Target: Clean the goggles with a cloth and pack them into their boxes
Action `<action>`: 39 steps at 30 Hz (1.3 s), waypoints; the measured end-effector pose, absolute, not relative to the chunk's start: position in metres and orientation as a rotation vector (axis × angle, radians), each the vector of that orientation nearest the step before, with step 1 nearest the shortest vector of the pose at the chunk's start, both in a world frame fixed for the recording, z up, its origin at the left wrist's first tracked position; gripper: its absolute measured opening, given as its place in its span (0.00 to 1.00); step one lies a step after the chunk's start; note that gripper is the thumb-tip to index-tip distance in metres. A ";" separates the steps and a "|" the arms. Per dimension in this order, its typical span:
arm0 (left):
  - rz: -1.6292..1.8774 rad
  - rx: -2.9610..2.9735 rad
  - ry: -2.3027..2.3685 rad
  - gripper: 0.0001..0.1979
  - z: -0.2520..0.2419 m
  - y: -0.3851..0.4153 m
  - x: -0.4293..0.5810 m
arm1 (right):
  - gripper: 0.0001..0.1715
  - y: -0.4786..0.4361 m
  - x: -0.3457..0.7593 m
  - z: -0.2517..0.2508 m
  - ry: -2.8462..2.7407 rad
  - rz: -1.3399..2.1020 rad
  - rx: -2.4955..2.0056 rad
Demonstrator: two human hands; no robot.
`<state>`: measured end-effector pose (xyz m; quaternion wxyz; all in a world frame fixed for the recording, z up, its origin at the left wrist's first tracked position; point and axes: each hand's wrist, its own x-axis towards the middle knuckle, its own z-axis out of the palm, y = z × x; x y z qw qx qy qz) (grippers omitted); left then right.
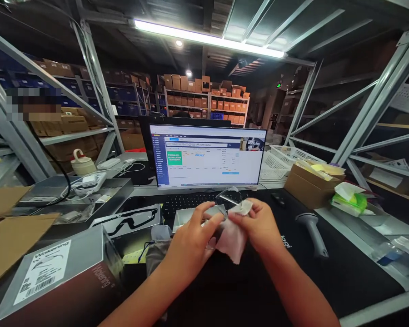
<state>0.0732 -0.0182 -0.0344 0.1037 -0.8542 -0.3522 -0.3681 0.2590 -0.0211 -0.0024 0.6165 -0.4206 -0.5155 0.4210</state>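
My left hand point(196, 234) is closed, its thumb and fingers pinching a pair of clear-lensed glasses point(230, 196); one lens shows above the hands, and much of the frame is hidden. My right hand point(261, 225) is closed on a pale wiping cloth point(232, 240) with a zigzag edge, which hangs down between the hands and covers part of the glasses. Behind the left hand lies an open light-coloured box point(182, 218). A grey drawstring pouch point(157, 254) is partly covered by my left forearm.
Beyond the hands stand a keyboard point(180, 200) and a lit monitor point(207, 159). Printed eyewear boxes point(68, 268) crowd the left side. To the right are a barcode scanner point(312, 234), a mouse point(278, 200), a cardboard box point(301, 186), a tissue pack point(349, 200) and a bottle point(390, 251).
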 end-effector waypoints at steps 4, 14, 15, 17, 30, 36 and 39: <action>-0.970 -2.608 -0.975 0.28 -0.034 -0.016 0.072 | 0.30 -0.002 0.274 0.007 -0.914 1.261 -0.824; -1.175 -2.436 -1.174 0.33 -0.044 -0.009 0.073 | 0.27 -0.024 0.230 -0.019 -1.134 0.792 -0.901; -1.184 -2.415 -1.160 0.34 -0.045 -0.007 0.073 | 0.26 -0.027 0.226 -0.021 -1.177 0.700 -0.938; -1.221 -2.431 -1.106 0.33 -0.046 -0.004 0.073 | 0.27 -0.030 0.225 -0.022 -1.210 0.616 -0.973; -1.048 -2.372 -0.654 0.09 -0.032 0.005 0.056 | 0.32 -0.010 0.265 0.008 -0.637 1.309 -0.592; -1.270 -2.045 -0.639 0.08 -0.044 0.000 0.067 | 0.26 -0.016 0.234 -0.013 -0.669 1.169 -0.605; -1.330 -1.981 -0.683 0.10 -0.050 -0.003 0.070 | 0.25 -0.022 0.215 -0.030 -0.777 1.019 -0.716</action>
